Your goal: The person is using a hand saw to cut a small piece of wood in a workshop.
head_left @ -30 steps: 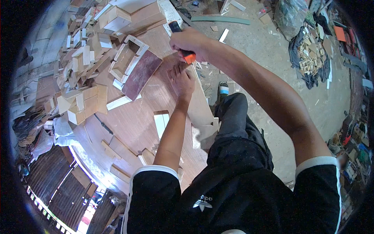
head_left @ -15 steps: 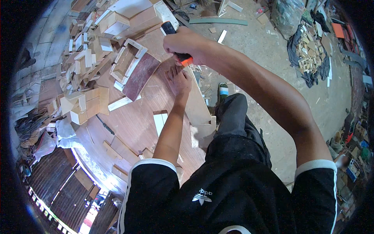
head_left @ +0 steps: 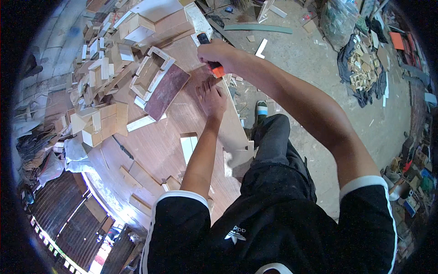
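My right hand (head_left: 216,53) is wrapped round a tool with a black body and an orange end (head_left: 217,71), at the far edge of the workbench. Its exact kind I cannot make out, since my fingers cover much of it. Just nearer to me, my left hand (head_left: 211,101) lies with its fingers stretched out on a pale wooden board (head_left: 233,127) along the bench's right edge. My left fingertips come close to the tool's orange end. Left of that hand sits a reddish-brown sheet (head_left: 168,90), against a small open wooden frame (head_left: 149,73).
Several wooden boxes and offcuts (head_left: 102,73) are heaped on the bench's far left. A white strip (head_left: 189,147) lies beside my left forearm. On the concrete floor at right are a dark cloth with wood scraps (head_left: 362,64) and a clear plastic bag (head_left: 337,23).
My right hand and the tool have shifted slightly to the right and nearer. My left hand stays on the board, with its fingers more plainly stretched out.
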Demonstrator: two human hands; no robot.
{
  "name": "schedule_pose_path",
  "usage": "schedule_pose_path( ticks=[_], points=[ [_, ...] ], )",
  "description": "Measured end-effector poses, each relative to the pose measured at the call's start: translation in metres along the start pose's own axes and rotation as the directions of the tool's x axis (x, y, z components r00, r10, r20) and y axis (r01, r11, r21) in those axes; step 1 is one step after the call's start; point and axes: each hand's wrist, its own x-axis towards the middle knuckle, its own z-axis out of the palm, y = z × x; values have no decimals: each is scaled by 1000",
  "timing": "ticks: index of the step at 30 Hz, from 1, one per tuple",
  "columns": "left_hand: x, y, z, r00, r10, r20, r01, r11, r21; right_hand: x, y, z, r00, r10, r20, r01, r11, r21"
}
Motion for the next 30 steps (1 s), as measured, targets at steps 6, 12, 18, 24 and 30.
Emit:
schedule_pose_path(
  ticks=[6,12,18,24,30],
  points=[
    [4,4,-5,998,-29,64,29,1000,-4,-10,29,-7,982,71,-175,-100,981,-166],
    [3,5,-9,1000,-27,11,28,997,-74,33,49,5,979,63,-195,-95,983,-158],
    [3,4,-5,998,-8,-60,4,997,-77,-26,-2,4,1000,17,-13,-17,1000,12],
    [2,6,-5,996,19,-88,-27,995,-92,-7,40,-2,965,23,-261,-76,978,-195],
    [3,5,-4,992,10,-129,-29,989,-144,44,58,-3,979,77,-190,-106,983,-151]
  ],
)
